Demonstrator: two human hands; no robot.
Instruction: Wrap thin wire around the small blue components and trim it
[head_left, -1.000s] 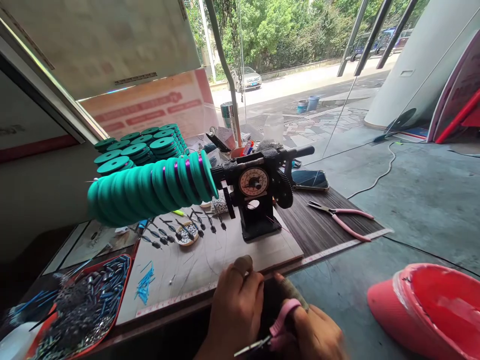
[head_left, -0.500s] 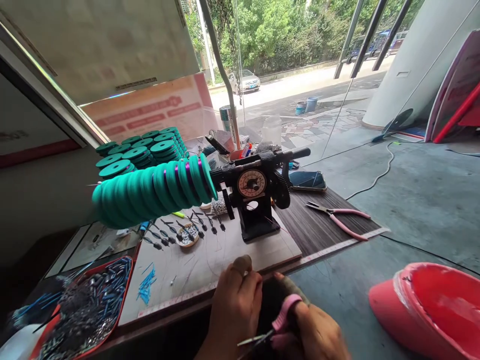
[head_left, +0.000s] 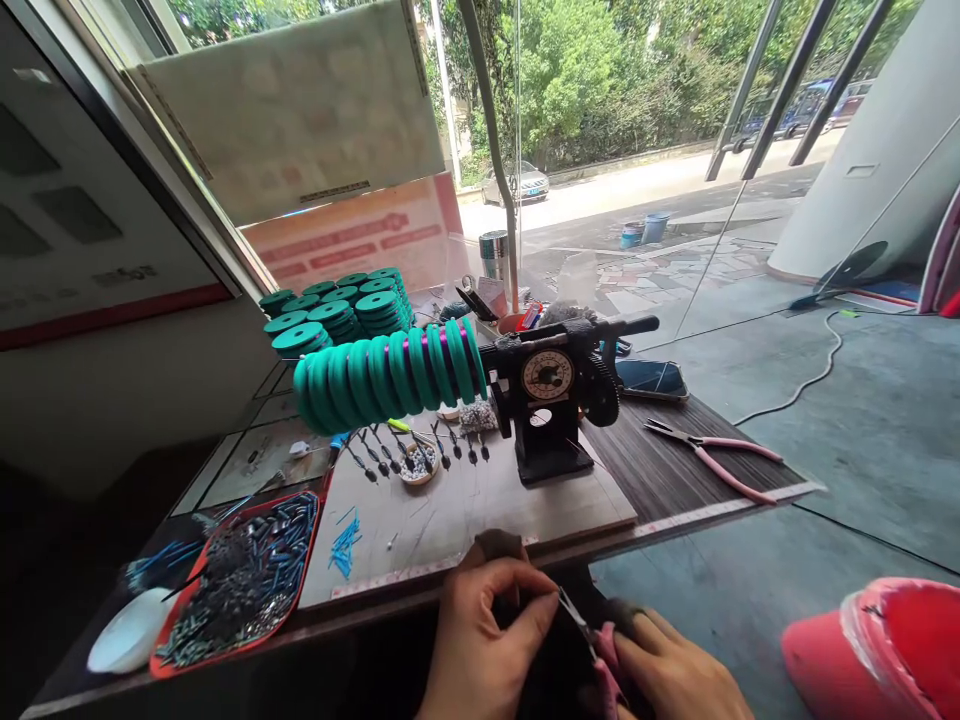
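Observation:
My left hand [head_left: 491, 630] is at the table's front edge, thumb and index finger pinched together on something too small to make out. My right hand [head_left: 667, 655] holds small pink-handled scissors [head_left: 606, 655], whose blades point up and left to the pinched fingertips of my left hand. Beyond my hands, a black winding machine [head_left: 551, 400] with a round dial stands on a pale board [head_left: 450, 520]. A row of green spools [head_left: 390, 375] sits on its shaft. Small dark pieces hang below the spools, near a round dish of beads [head_left: 418, 465].
A red tray [head_left: 311, 550] of metal parts and a white bowl [head_left: 131, 632] are at left. Pink-handled pliers [head_left: 739, 447] and a phone [head_left: 652, 378] lie at right. Stacked green spools [head_left: 375, 305] stand behind. A red bucket [head_left: 817, 640] is at lower right.
The scissors have swung from pointing left and low to pointing up at my left fingertips. My left hand has turned, its pinch now showing. The whole view has shifted, with objects farther right.

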